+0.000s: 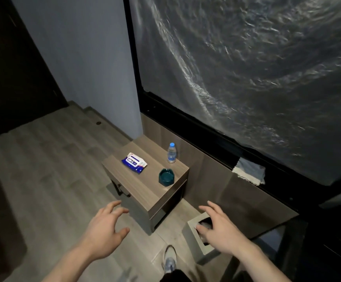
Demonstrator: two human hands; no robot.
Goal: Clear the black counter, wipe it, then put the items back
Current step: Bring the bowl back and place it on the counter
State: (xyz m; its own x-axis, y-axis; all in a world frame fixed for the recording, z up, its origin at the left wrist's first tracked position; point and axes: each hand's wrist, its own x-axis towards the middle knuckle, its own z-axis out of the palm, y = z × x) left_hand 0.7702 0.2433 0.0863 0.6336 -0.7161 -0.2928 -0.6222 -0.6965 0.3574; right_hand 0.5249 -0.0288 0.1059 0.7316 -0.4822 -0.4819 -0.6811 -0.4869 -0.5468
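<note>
A blue and white pack of wet wipes point(134, 162), a clear water bottle with a blue cap point(171, 153) and a dark green ashtray point(166, 176) stand on a small wooden side table point(145, 186). A grey cloth point(249, 173) hangs over the black counter ledge point(212, 139) at the right, under the large dark panel. My left hand point(106, 228) hovers with spread fingers in front of the side table and holds nothing. My right hand point(220, 228) is spread over a grey bin, also empty.
A square grey waste bin point(194, 241) stands on the wooden floor right of the side table. A dark door point(13, 78) is at the far left. My shoe point(169, 259) shows at the bottom. A dark piece of furniture point(338, 231) fills the right edge.
</note>
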